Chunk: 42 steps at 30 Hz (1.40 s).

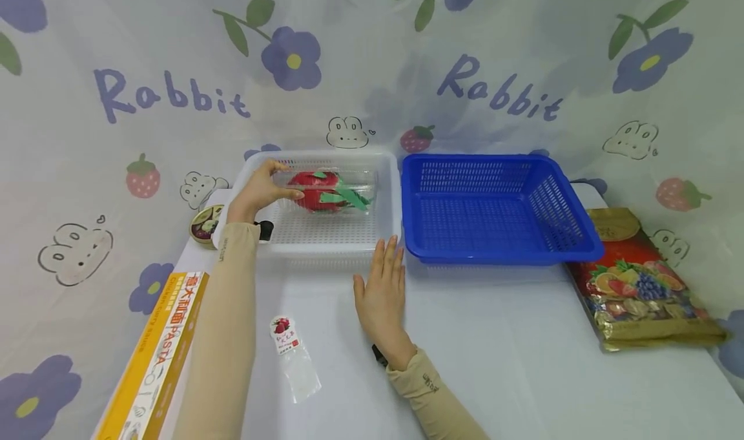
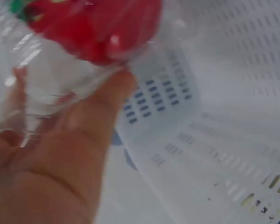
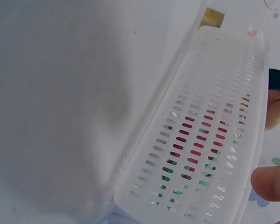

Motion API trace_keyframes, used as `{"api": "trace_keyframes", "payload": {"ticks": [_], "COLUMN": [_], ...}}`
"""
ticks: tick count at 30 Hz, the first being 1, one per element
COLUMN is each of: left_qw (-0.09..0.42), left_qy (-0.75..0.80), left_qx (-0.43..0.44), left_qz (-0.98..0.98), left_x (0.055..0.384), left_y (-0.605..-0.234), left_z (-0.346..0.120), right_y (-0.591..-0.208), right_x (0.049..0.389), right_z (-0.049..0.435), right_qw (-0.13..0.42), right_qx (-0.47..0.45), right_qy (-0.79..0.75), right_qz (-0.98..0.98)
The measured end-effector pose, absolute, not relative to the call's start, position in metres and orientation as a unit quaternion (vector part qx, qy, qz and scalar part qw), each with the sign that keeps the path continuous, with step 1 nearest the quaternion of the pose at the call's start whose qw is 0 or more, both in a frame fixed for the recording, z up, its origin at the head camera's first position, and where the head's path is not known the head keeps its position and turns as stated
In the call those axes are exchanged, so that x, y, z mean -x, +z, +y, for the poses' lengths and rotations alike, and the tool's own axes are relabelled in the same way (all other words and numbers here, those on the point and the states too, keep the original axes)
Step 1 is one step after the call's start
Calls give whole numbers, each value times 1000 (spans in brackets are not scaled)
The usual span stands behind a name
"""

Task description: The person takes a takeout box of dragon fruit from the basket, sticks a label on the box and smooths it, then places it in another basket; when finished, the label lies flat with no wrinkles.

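Note:
My left hand grips the left end of a clear plastic box, thumb on the near side and fingers over the far side. Inside the box lies a red dragon fruit with green leaf tips. The box is within the walls of a white slotted basket; the left wrist view shows the thumb along the box's edge. My right hand has its fingers straight, fingertips right at the white basket's front right corner. In the right wrist view, red and green show through the basket's slots.
A blue basket stands right of the white one. Farther right lies a red and gold fruit-printed bag. At left are a pasta box and a round tin. A dragon fruit label with a clear strip lies in front.

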<state>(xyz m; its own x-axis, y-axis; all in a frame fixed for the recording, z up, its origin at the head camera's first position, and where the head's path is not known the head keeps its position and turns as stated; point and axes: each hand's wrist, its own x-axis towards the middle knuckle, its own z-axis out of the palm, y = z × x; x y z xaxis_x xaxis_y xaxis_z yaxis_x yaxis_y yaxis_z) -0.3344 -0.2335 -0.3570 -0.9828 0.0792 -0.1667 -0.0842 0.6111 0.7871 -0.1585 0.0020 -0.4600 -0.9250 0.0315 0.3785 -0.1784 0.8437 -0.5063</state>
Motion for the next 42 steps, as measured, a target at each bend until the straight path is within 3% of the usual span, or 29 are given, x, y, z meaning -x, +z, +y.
{"api": "trace_keyframes", "payload": {"ticks": [9,19,29,42], "left_qw": [183,206,197,197], "left_qy": [430,362,400,340], "left_qx": [15,55,74,68], "left_qz": [884,908,892,917], "left_x": [328,315,309,302], "left_y": [-349,-350,-360,-358], "left_z": [-232,-224,-224,-219], "right_y": [-460,-456,-451,-448], "right_x": [156,154,155,157], "right_z": [1,1,4,13], "right_qw": [164,163,177,143], "right_qx": [-35,-35,-48,-45], "right_qy": [301,305,268,260], "right_qz": [-939,-938,-946,-954]}}
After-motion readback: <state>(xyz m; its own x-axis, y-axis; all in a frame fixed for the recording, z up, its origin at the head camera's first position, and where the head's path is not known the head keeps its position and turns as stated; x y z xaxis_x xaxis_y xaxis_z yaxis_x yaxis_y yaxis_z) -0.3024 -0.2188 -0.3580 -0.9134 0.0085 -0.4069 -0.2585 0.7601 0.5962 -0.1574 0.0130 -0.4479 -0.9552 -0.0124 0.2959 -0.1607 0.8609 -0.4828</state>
